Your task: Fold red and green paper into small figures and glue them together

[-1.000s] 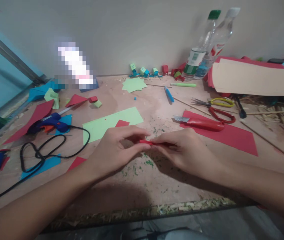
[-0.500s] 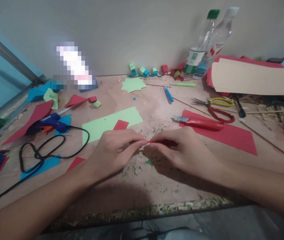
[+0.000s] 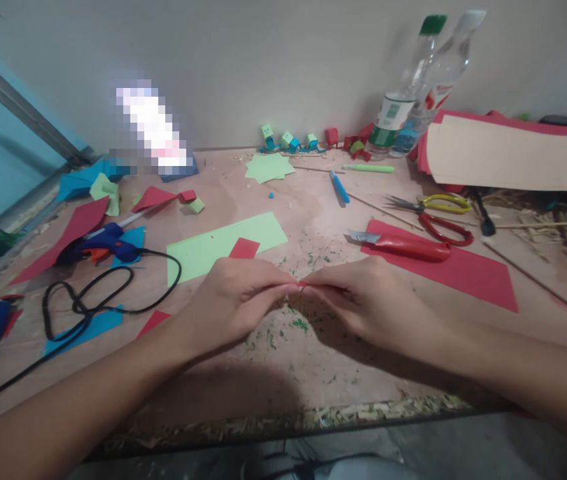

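Both hands meet over the middle of the table, fingertips touching. My left hand [image 3: 243, 290] is closed in a pinch on a small piece of red paper [image 3: 302, 285], of which only a sliver shows. Pinched on the same piece from the other side is my right hand [image 3: 363, 293]; the fingers hide most of it. Behind my left hand a red paper scrap [image 3: 245, 248] lies partly on a light green paper strip [image 3: 203, 243]. A red utility knife [image 3: 408, 247], blade out, rests on a red paper sheet [image 3: 478, 277] beyond my right hand.
Scissors [image 3: 446, 219] lie right of centre, behind the knife. A glue gun [image 3: 108, 243] with a looping black cord sits at the left. Plastic bottles [image 3: 393, 120], small paper figures [image 3: 290, 141] and a lit, blurred screen [image 3: 150, 127] stand along the wall.
My fingertips have come closer together, so less of the red paper shows between them. The whole view has shifted slightly.
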{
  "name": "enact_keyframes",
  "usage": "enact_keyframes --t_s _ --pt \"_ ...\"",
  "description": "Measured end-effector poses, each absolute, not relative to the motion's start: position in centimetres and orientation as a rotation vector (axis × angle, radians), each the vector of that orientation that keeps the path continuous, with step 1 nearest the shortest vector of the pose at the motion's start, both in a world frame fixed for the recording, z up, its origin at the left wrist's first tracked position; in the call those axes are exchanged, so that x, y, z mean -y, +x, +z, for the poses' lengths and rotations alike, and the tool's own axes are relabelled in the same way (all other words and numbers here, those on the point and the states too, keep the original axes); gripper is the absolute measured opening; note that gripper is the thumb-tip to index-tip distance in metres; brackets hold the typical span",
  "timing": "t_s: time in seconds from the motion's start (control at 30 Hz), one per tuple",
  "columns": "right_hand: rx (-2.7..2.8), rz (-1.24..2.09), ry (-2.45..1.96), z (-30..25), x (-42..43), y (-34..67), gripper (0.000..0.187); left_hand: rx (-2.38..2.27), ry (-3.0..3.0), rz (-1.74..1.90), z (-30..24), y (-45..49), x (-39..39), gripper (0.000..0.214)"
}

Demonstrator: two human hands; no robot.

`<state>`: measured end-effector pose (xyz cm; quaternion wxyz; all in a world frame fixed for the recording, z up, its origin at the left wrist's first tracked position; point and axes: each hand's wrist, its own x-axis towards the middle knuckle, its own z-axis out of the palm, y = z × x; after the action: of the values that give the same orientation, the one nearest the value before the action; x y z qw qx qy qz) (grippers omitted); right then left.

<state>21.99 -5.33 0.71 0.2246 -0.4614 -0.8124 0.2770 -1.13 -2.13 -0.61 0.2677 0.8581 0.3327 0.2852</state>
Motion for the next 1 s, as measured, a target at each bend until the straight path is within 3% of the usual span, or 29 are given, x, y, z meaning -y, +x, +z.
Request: enact_keyframes --t_s 0.3,0.63,1.0 --pt "2.267 0.786 -1.293 0.5 4.4 22.7 0.023 -0.952 2.231 0.68 -0.2 -1.2 1.4 0.015" --pt "2.255 0.798 -1.389 1.5 4.1 22.7 0.027 -1.001 2.278 0.785 -0.1 -1.7 1.0 0.019" --pt "2.374 0.683 -1.222 0.3 4.7 22.1 0.039 -0.76 2.785 0.636 -0.5 -1.4 1.4 0.022"
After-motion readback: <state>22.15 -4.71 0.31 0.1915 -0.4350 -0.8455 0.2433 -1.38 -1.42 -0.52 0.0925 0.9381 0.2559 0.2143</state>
